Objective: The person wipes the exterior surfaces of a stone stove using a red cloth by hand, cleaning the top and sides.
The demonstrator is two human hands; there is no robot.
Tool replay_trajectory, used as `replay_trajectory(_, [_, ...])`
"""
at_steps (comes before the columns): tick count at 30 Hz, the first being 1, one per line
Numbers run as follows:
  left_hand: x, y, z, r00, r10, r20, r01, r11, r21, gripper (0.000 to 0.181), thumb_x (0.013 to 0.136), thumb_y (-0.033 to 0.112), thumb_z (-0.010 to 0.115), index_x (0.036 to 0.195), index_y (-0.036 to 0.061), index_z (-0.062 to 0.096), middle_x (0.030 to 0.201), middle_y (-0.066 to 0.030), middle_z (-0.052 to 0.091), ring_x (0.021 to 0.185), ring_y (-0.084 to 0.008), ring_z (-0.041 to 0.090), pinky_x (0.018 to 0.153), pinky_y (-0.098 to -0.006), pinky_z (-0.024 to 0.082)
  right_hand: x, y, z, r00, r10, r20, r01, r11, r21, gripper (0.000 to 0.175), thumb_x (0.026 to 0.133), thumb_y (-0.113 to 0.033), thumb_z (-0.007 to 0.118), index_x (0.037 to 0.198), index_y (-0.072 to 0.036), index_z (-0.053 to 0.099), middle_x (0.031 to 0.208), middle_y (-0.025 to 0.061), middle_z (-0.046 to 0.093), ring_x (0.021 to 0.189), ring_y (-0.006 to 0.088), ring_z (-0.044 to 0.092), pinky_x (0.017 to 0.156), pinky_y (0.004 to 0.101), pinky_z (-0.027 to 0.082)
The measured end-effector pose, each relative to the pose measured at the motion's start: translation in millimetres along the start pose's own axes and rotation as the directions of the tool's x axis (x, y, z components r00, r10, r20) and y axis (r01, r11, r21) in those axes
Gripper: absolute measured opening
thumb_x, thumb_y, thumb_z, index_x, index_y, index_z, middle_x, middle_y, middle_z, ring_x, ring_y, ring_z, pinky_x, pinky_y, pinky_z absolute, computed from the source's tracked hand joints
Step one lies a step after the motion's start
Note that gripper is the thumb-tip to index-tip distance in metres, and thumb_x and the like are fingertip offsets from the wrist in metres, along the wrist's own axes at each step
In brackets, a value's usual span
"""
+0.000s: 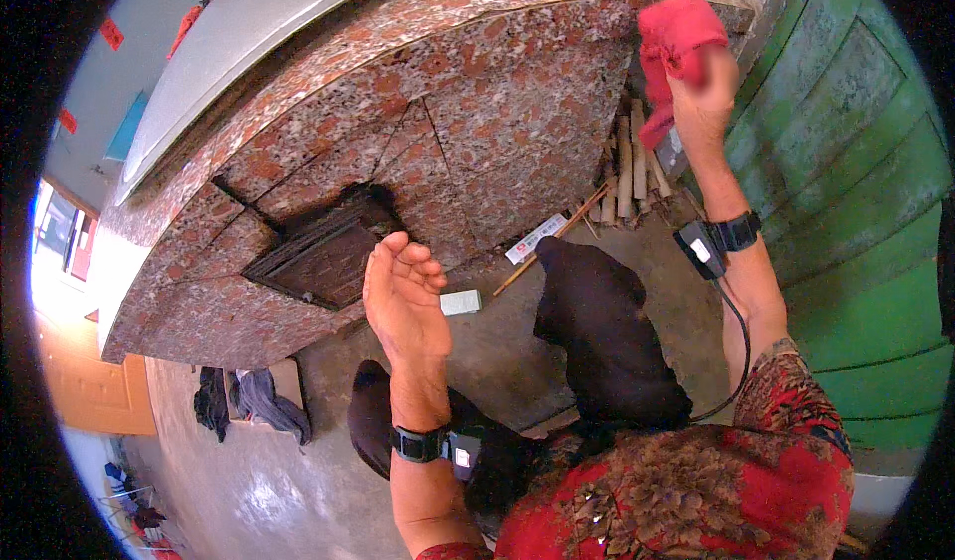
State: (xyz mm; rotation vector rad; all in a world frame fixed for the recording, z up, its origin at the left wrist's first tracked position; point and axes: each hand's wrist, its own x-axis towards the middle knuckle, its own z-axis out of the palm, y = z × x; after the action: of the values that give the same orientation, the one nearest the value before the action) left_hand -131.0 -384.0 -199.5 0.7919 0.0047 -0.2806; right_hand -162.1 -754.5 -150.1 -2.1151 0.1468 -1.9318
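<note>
My right hand is raised at the upper right and grips a bunched red cloth, one end of which hangs down. The cloth is at the right end of the speckled stone ledge; whether it touches the stone I cannot tell. My left hand is held up with the palm showing and fingers slightly curled, nothing in it. Behind it, low in the tiled stone front, sits a dark metal door with soot around its frame. Both wrists wear black straps with small devices.
Split sticks stand in the corner beside a green wooden door. On the floor lie a thin stick, a printed packet and a pale green box. Dark cloths hang over a box further left.
</note>
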Motion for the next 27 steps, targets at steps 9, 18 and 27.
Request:
replay_trajectory(9, [-5,9,0,1.0,0.021,-0.006,-0.021,1.0,0.012,0.022,0.092,0.028,0.049,0.098,0.008,0.057,0.078,-0.0019,0.059,0.067,-0.0136,0.055,0.059,-0.0264,0.043,45,-71,61,0.941,-0.304,0.149,0.327,0.929,-0.172,0.043,0.066,-0.009,0.067,0.108,-0.011,0.058,0.123,0.0159,0.046,0.105,0.0352,0.046,0.091,0.0427,0.037])
replay_trajectory(18, [8,-15,12,0.999,-0.039,0.021,0.038,0.999,0.03,0.022,0.092,0.029,0.05,0.097,0.0092,0.057,0.079,-0.0011,0.06,0.068,-0.0137,0.055,0.06,-0.0263,0.043,-22,-145,100,0.637,-0.752,0.17,0.608,0.625,0.489,0.012,0.068,-0.014,0.062,0.079,-0.01,0.059,0.117,0.0166,0.047,0.108,0.0372,0.046,0.088,0.0435,0.044])
replay_trajectory(27, [0,2,10,0.997,-0.041,0.06,0.041,0.999,0.009,0.023,0.092,0.029,0.049,0.098,0.0082,0.056,0.078,-0.0017,0.058,0.068,-0.0142,0.054,0.06,-0.0269,0.043,3,-42,53,0.868,-0.461,0.184,0.461,0.886,0.043,0.027,0.066,0.003,0.06,0.092,-0.001,0.063,0.124,0.0197,0.048,0.109,0.0364,0.048,0.091,0.042,0.04])
